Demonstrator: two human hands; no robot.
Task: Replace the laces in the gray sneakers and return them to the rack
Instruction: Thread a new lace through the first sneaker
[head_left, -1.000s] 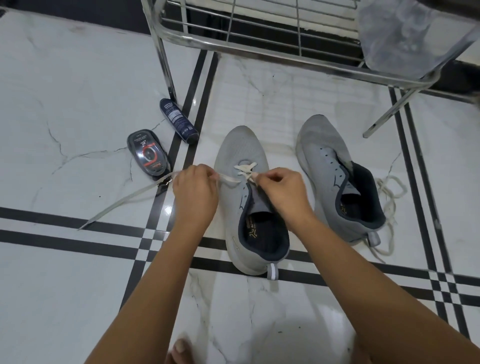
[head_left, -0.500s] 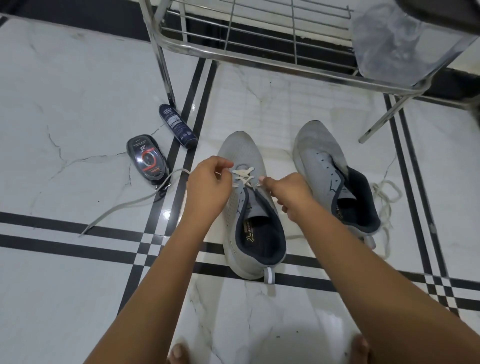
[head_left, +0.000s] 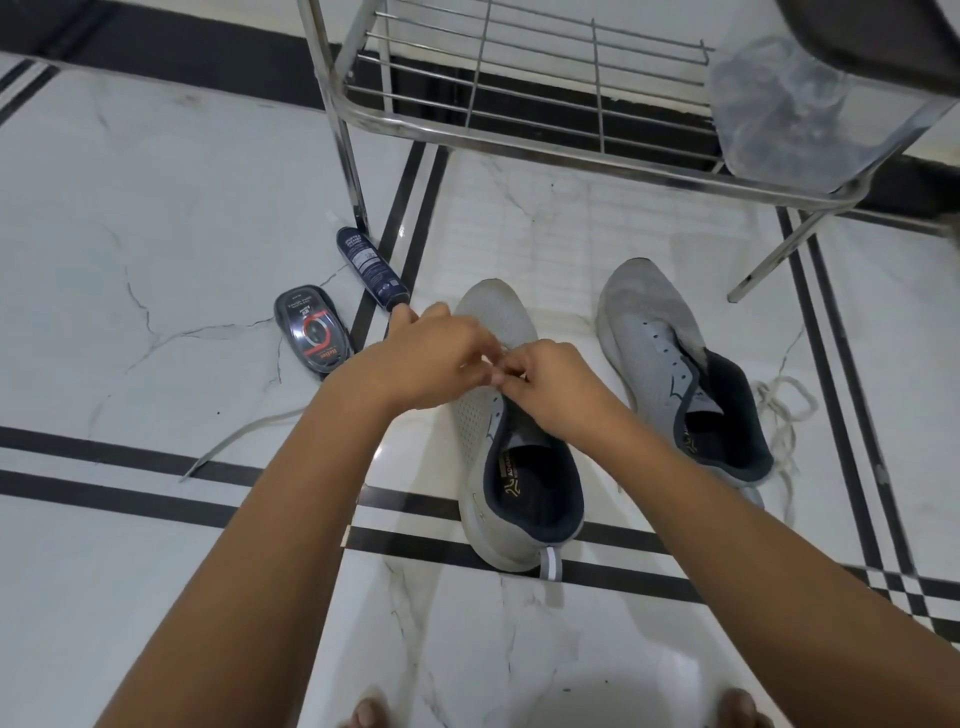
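Note:
Two gray sneakers stand on the marble floor, toes pointing away from me. Over the eyelets of the left sneaker (head_left: 498, 431) my left hand (head_left: 436, 358) and my right hand (head_left: 550, 384) meet, fingertips curled and nearly touching. They hide the crossed part of the white lace (head_left: 234, 441), whose free end trails left across the floor. The pinch itself is blurred. The right sneaker (head_left: 670, 364) has bare eyelets and no lace in it. A loose off-white lace (head_left: 779, 415) lies bunched beside it on the right.
A metal shoe rack (head_left: 519, 130) stands just beyond the sneakers, its left leg near a dark blue tube (head_left: 371, 270). A black shoe-polish sponge case (head_left: 314, 332) lies left of the tube. A clear plastic bag (head_left: 789, 104) sits on the rack's right end. My toes show at the bottom edge.
My hands have come together over the left sneaker's eyelets; earlier they were apart, each pulling a lace end sideways. The camera has tilted slightly toward the rack.

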